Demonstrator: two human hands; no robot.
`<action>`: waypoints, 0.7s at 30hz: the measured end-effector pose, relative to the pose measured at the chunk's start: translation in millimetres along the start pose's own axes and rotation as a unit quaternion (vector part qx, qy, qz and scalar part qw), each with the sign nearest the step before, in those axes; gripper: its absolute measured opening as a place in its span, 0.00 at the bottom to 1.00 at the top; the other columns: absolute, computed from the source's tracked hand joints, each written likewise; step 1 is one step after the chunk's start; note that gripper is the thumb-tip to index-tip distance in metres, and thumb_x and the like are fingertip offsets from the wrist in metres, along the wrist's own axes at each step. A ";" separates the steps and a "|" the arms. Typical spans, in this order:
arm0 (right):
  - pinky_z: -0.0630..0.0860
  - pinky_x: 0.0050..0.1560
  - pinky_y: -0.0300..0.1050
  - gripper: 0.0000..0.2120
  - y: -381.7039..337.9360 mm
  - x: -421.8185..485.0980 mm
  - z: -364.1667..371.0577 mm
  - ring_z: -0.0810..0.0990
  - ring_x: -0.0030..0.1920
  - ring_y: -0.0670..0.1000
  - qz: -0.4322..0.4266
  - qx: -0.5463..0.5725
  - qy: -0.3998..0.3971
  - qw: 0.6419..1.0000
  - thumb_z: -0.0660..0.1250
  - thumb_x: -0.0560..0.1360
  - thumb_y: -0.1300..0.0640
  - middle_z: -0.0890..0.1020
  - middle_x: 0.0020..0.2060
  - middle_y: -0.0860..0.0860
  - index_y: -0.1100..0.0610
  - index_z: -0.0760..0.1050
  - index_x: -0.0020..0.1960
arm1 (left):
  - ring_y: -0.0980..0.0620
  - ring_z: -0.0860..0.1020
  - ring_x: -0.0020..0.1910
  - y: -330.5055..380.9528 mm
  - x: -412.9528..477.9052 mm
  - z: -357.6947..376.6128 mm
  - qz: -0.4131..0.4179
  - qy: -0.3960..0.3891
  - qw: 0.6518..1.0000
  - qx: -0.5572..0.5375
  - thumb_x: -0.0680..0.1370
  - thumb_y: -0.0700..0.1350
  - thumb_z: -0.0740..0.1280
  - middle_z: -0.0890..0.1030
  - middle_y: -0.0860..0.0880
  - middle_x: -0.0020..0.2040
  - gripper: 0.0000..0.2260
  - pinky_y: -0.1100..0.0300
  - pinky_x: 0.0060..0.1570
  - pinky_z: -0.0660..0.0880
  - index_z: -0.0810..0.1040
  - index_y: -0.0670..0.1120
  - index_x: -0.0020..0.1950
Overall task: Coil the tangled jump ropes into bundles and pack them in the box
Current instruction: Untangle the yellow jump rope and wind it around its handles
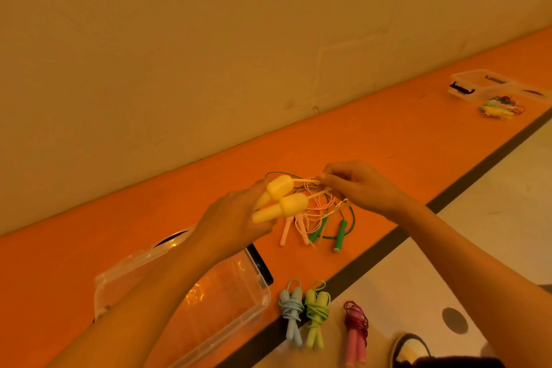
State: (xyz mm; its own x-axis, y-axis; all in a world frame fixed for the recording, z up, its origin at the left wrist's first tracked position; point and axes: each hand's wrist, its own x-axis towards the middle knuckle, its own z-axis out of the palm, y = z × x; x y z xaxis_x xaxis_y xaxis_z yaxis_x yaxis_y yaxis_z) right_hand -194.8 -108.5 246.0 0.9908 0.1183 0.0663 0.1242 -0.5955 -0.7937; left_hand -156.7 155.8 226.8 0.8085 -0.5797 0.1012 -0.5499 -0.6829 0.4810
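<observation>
- Orange ledge (388, 134): one clear box (265, 288) at 7 o'clock, three coiled bundles (316, 312) at 6 o'clock.
- Left hand (236, 218) grips two yellow handles (288, 202).
- Right hand (358, 185) pinches their cord (307, 180).

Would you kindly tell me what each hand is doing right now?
Left hand: grips both yellow handles.
Right hand: pinches the yellow cord.

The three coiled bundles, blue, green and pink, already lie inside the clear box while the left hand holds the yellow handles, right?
Not inside. In the head view the blue bundle, green bundle and pink bundle lie outside the clear box, just right of it. The left hand does hold the yellow handles, and the right hand pinches their yellow cord.
</observation>
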 end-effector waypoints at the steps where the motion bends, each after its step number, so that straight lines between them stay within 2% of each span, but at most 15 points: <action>1: 0.66 0.31 0.39 0.14 2.8 2.2 -5.0 0.70 0.30 0.45 0.000 -0.017 0.004 1.000 0.63 0.79 0.45 0.74 0.30 0.48 0.52 0.79 0.42 | 0.50 0.80 0.47 -4.9 -0.3 -2.4 0.005 -0.001 1.000 0.001 0.73 0.65 0.67 0.81 0.52 0.54 0.32 0.52 0.42 0.77 0.60 0.65 0.74; 3: 0.65 0.31 0.38 0.11 6.7 7.0 -14.3 0.69 0.29 0.42 -0.001 -0.038 0.005 0.999 0.66 0.79 0.49 0.74 0.29 0.46 0.53 0.81 0.43 | 0.50 0.79 0.50 -12.0 -1.0 -8.7 0.007 -0.005 1.000 0.013 0.69 0.76 0.61 0.81 0.53 0.56 0.37 0.52 0.45 0.77 0.60 0.64 0.75; 4: 0.65 0.32 0.38 0.09 7.7 9.0 -19.3 0.70 0.30 0.42 -0.005 -0.039 0.005 0.999 0.68 0.78 0.50 0.75 0.29 0.45 0.53 0.81 0.43 | 0.50 0.79 0.51 -14.9 -1.1 -12.4 0.003 -0.009 1.000 0.018 0.68 0.77 0.60 0.80 0.52 0.57 0.38 0.51 0.45 0.77 0.61 0.63 0.74; 7: 0.65 0.32 0.37 0.07 10.0 13.1 -35.0 0.71 0.31 0.41 -0.012 -0.034 0.023 0.999 0.71 0.75 0.51 0.76 0.29 0.44 0.53 0.82 0.43 | 0.52 0.79 0.50 -22.8 -2.1 -23.1 0.001 -0.009 1.000 0.014 0.72 0.71 0.63 0.80 0.52 0.57 0.32 0.48 0.46 0.78 0.62 0.63 0.73; 10: 0.65 0.32 0.38 0.11 7.8 20.6 -60.6 0.70 0.30 0.42 -0.003 -0.066 0.000 0.998 0.74 0.70 0.48 0.74 0.28 0.43 0.55 0.81 0.42 | 0.53 0.80 0.49 -30.1 -4.8 -27.7 0.000 -0.008 1.000 0.014 0.74 0.68 0.65 0.81 0.53 0.56 0.29 0.49 0.45 0.79 0.63 0.63 0.72; 13: 0.66 0.39 0.46 0.19 -4.0 48.9 -98.2 0.72 0.36 0.47 0.020 -0.103 -0.025 0.994 0.70 0.70 0.38 0.76 0.34 0.49 0.56 0.80 0.42 | 0.53 0.79 0.48 -33.6 -0.7 -29.1 -0.011 0.008 1.000 -0.006 0.71 0.71 0.63 0.81 0.54 0.56 0.32 0.52 0.44 0.78 0.63 0.64 0.73; 16: 0.70 0.46 0.51 0.26 -25.0 81.9 -127.2 0.76 0.40 0.51 0.029 -0.119 0.048 0.991 0.63 0.74 0.31 0.78 0.38 0.54 0.54 0.80 0.40 | 0.53 0.79 0.48 -29.2 7.1 -26.5 -0.019 0.024 0.999 -0.024 0.71 0.70 0.63 0.80 0.54 0.57 0.34 0.54 0.44 0.77 0.64 0.60 0.74; 19: 0.76 0.51 0.54 0.25 -35.3 97.5 -124.0 0.81 0.46 0.55 0.031 -0.254 0.102 0.961 0.58 0.77 0.32 0.83 0.43 0.55 0.51 0.81 0.46 | 0.54 0.79 0.47 -22.3 13.1 -23.0 -0.018 0.043 0.998 -0.043 0.74 0.66 0.66 0.80 0.53 0.55 0.31 0.54 0.42 0.77 0.64 0.58 0.74; 21: 0.78 0.51 0.52 0.21 -34.3 91.9 -100.8 0.80 0.51 0.54 0.020 -0.269 0.090 0.959 0.58 0.80 0.37 0.83 0.49 0.53 0.53 0.79 0.54 | 0.54 0.78 0.45 -18.1 15.1 -18.9 -0.018 0.046 0.998 -0.045 0.75 0.64 0.66 0.79 0.53 0.53 0.30 0.56 0.38 0.75 0.64 0.57 0.74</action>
State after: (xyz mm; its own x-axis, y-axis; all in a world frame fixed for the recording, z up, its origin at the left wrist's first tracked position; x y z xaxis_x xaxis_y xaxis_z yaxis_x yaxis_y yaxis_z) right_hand -102.6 -157.4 340.3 0.9827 -0.0221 0.1839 0.0490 -0.9264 -0.3733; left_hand -130.5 167.8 236.1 0.8456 -0.5094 0.1599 -0.5023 -0.6576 0.5614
